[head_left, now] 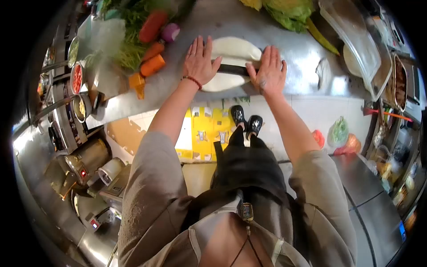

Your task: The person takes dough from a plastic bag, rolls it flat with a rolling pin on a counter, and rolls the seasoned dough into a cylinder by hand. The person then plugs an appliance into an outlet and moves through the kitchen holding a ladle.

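Dough (232, 46), one white oval sheet, lies on the metal counter (302, 73), crossed by one dark rolling pin (233, 69) running 9 to 3 o'clock. Hands: two. Left hand (198, 61) rests palm down at the pin's 9 o'clock end, fingers extended and slightly spread; right hand (269, 71) lies likewise at 3, thumb toward the pin. Neither pinches; pin ends under the palms are hidden. Counts, directions from dough centre: one bead bracelet (192, 82), left wrist; one purple onion (170, 32) and one reddish root (153, 26) at 10; one cut carrot (153, 65) at 9; one long yellow-green pepper (323, 38) at 2; one white scrap (323, 73) at 3, material uncertain; two black shoes (246, 120) at 6, on the floor. Markings on the yellow floor sheet (213, 127) and the red-lit display (83, 173) at 8 too small to read. Edges: counter's front edge runs just beside the dough at 6; metal surface separates right hand from scrap, and carrot from left hand more narrowly.
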